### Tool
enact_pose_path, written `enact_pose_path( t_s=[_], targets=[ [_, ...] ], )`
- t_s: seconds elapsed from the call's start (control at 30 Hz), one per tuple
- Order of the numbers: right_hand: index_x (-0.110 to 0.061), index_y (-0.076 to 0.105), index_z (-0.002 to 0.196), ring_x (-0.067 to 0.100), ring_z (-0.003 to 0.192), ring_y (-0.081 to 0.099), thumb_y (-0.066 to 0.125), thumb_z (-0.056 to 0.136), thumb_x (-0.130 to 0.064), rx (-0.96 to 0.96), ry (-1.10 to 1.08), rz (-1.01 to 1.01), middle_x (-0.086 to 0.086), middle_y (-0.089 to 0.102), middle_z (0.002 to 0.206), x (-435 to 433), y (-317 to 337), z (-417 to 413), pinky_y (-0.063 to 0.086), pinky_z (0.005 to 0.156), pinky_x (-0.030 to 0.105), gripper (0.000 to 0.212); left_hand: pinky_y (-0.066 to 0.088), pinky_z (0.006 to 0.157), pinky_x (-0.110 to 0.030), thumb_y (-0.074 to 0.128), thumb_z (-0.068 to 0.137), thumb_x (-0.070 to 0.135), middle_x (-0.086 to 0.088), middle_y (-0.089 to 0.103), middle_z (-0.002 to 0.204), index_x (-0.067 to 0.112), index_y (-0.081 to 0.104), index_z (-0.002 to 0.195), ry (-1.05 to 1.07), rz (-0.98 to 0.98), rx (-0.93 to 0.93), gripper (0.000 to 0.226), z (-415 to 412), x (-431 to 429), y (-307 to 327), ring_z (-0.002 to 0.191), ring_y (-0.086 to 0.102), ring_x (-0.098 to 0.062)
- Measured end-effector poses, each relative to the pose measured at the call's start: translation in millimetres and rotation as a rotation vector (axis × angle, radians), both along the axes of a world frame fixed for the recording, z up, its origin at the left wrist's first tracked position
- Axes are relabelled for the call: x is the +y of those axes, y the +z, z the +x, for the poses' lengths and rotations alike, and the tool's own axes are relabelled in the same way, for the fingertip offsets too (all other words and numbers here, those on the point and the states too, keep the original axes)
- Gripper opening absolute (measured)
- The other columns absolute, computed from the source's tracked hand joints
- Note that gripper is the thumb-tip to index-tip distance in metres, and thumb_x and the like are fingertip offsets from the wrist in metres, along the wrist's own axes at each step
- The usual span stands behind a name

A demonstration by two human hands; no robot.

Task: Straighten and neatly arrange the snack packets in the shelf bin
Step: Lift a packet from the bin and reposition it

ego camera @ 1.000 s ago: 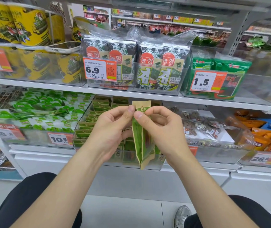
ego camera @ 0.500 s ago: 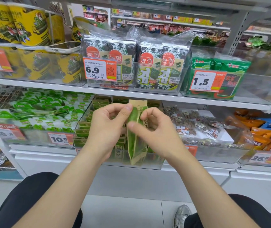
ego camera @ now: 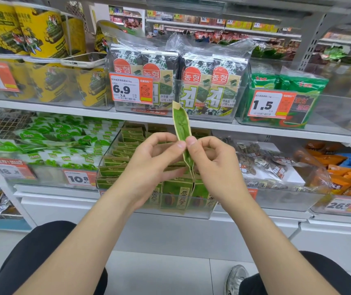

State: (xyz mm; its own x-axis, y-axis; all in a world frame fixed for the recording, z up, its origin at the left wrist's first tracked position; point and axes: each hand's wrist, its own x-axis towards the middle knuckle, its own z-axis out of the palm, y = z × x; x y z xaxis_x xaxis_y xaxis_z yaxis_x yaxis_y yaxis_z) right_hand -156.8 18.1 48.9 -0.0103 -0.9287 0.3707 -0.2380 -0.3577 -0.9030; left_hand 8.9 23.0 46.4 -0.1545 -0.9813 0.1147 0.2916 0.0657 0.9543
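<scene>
**Checker:** Item in hand?

**Me:** One packet [ego camera: 182, 128], green with tan edges, thin, turned edge-on to me. My left hand [ego camera: 155, 160] and right hand [ego camera: 215, 167] each pinch it at mid-length between thumb and forefinger, and the fingertips almost meet. The tan top end stands above my hands. The lower end hangs between my palms.

**Checker:** Bin?

**Me:** One clear bin [ego camera: 191, 215] on the lower shelf [ego camera: 244, 220], just beyond and below my hands. It holds the same packets in rows [ego camera: 115, 162] beyond my left hand, standing on edge. A front row [ego camera: 176, 194] under my hands faces me, not quite level.

**Checker:** Step?

**Me:** I judge it to be flattening this one before it goes back in.

**Checker:** Handling notes?

**Me:**
- Grip: pinch lightly, because a pouch this thin probably creases under a hard squeeze.
- Smoothing: slide the thumbs apart along its length, one toward each end, so any bend is pressed out.
- Orientation: turn the printed face toward me, tan end up, to match the front row.
- Placement: my hands cover the gap it belongs in, so I cannot tell where that is. I would part the row with my left hand and lower the packet in with my right.
- Risk: the front row looks loose, and a careless push could tip it.
</scene>
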Motion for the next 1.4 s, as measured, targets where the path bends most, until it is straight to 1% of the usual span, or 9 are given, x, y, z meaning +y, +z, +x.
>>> enact_pose_path(
  t_s=[0.17, 0.43, 0.6, 0.67, 0.9, 1.0, 1.1, 1.2, 1.4],
  targets=[
    [-0.017, 0.071, 0.075, 0.048, 0.067, 0.066, 0.065, 0.092, -0.066, -0.018, 0.019, 0.023, 0.019, 0.070, 0.070, -4, -4, -3, 0.056, 0.063, 0.068, 0.053, 0.064, 0.084, -0.047, 0.081, 0.085, 0.005, -0.019, 0.074, 0.123, 0.009, 0.059, 0.132, -0.054, -0.002, -0.008, 0.052, 3, 2, 2, 0.105, 0.077, -0.033],
    [-0.015, 0.075, 0.072, 0.017, 0.053, 0.057, 0.063, 0.103, -0.051, 0.087, -0.023, -0.018, 0.008, 0.068, 0.061, -5, -6, -6, 0.051, 0.055, 0.041, 0.049, 0.066, 0.083, -0.044, 0.069, 0.094, -0.004, -0.012, 0.076, 0.126, 0.015, 0.057, 0.140, -0.125, -0.076, -0.108, 0.052, 10, 0, 0, 0.112, 0.075, -0.033],
    [-0.013, 0.073, 0.090, 0.056, 0.089, 0.070, 0.054, 0.106, -0.054, -0.081, 0.056, 0.062, 0.029, 0.073, 0.092, -6, -8, -6, 0.060, 0.073, 0.069, 0.048, 0.066, 0.083, -0.043, 0.065, 0.099, -0.002, -0.010, 0.077, 0.125, 0.017, 0.056, 0.142, -0.126, -0.075, -0.148, 0.048, 14, 0, 1, 0.108, 0.076, -0.032],
    [-0.024, 0.064, 0.114, 0.045, 0.092, 0.075, 0.063, 0.106, -0.038, -0.101, 0.036, 0.060, 0.017, 0.077, 0.098, -6, -6, -8, 0.064, 0.075, 0.060, 0.016, 0.066, 0.084, -0.042, 0.060, 0.103, -0.001, -0.011, 0.077, 0.125, 0.018, 0.056, 0.143, -0.146, -0.068, -0.154, 0.045, 16, 2, 4, 0.109, 0.076, -0.032],
    [-0.043, 0.006, 0.166, 0.002, 0.136, 0.056, 0.069, 0.102, -0.019, -0.030, 0.163, 0.062, -0.026, 0.048, 0.149, -8, -9, -6, 0.046, 0.117, 0.037, 0.093, 0.064, 0.089, -0.047, 0.064, 0.103, 0.009, -0.014, 0.080, 0.112, 0.023, 0.055, 0.143, -0.195, -0.136, -0.387, 0.043, 12, 6, 4, 0.096, 0.079, -0.037],
    [-0.045, 0.031, 0.159, 0.003, 0.127, 0.061, 0.069, 0.103, -0.025, -0.121, 0.107, 0.092, -0.020, 0.057, 0.145, -9, -3, -11, 0.052, 0.108, 0.034, 0.071, 0.065, 0.084, -0.037, 0.050, 0.111, 0.009, -0.010, 0.080, 0.113, 0.026, 0.055, 0.145, -0.214, -0.118, -0.460, 0.039, 17, 6, 5, 0.096, 0.080, -0.033],
    [-0.026, 0.065, 0.117, 0.012, 0.092, 0.070, 0.065, 0.105, -0.036, -0.148, -0.063, 0.110, -0.006, 0.073, 0.105, -14, 2, -16, 0.057, 0.086, 0.038, 0.016, 0.065, 0.086, -0.045, 0.046, 0.112, 0.008, -0.013, 0.080, 0.112, 0.028, 0.059, 0.144, -0.249, -0.088, -0.497, 0.040, 22, 5, 5, 0.096, 0.079, -0.036],
    [-0.021, 0.066, 0.089, 0.020, 0.075, 0.065, 0.064, 0.105, -0.036, -0.231, -0.071, 0.263, 0.005, 0.071, 0.084, -16, 4, -19, 0.054, 0.077, 0.041, 0.023, 0.063, 0.088, -0.051, 0.045, 0.113, 0.009, -0.010, 0.081, 0.111, 0.028, 0.061, 0.144, -0.240, -0.073, -0.526, 0.040, 23, 6, 4, 0.097, 0.079, -0.036],
    [-0.014, 0.067, 0.095, 0.028, 0.079, 0.070, 0.063, 0.107, -0.032, -0.369, -0.046, 0.315, 0.012, 0.073, 0.086, -15, 3, -17, 0.061, 0.083, 0.058, 0.021, 0.065, 0.078, -0.043, 0.046, 0.113, 0.019, -0.007, 0.082, 0.107, 0.028, 0.069, 0.130, -0.160, -0.011, -0.457, 0.030, 17, 7, 7, 0.088, 0.079, -0.024]
  ],
)
